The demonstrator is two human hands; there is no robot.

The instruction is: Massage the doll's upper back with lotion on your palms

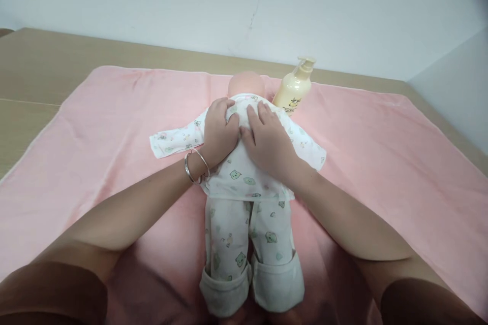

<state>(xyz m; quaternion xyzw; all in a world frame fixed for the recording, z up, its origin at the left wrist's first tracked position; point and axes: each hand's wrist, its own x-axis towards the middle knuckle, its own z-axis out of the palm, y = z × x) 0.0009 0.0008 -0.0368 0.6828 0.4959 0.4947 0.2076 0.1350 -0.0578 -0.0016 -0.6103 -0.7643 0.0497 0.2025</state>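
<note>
A baby doll [247,84] lies on a pink cloth [160,96], its face not visible. It wears a white printed top [244,175] with sleeves spread to both sides and matching trousers [229,233] with turned-up cuffs. My left hand [221,129], with two bangles at the wrist, rests on the left upper part of the top. Flat on the right upper part lies my right hand [269,139], its fingers apart. The two thumbs come close together near the middle of the doll's upper body. Neither hand grasps anything visible.
A cream pump bottle [293,89] stands behind the doll's right sleeve, close to its head. The pink cloth covers much of a wooden table [95,51]. Behind the table rises a pale wall [152,5] with a crack, meeting another wall surface at the right.
</note>
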